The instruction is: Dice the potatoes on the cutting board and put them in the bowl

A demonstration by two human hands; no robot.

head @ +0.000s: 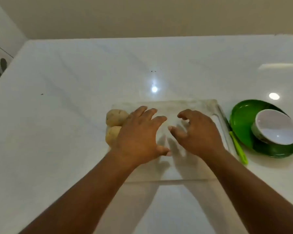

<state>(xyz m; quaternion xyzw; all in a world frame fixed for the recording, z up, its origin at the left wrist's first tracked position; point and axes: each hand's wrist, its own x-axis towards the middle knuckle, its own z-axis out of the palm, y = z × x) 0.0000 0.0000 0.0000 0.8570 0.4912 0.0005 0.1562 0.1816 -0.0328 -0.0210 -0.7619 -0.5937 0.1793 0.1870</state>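
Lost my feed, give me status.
Left hand and right hand open, above cutting board. Two potatoes whole. Knife untouched beside bowl.

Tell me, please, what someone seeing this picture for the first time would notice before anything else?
Two bare hands, the left hand and right hand, hang spread over a clear cutting board at the centre, holding nothing. At the board's left edge lie two whole potatoes, uncut. To the right, a white bowl tilts on a bright green plate, with a green-handled knife beside the board.

No readable text, label, brand or number shows anywhere.
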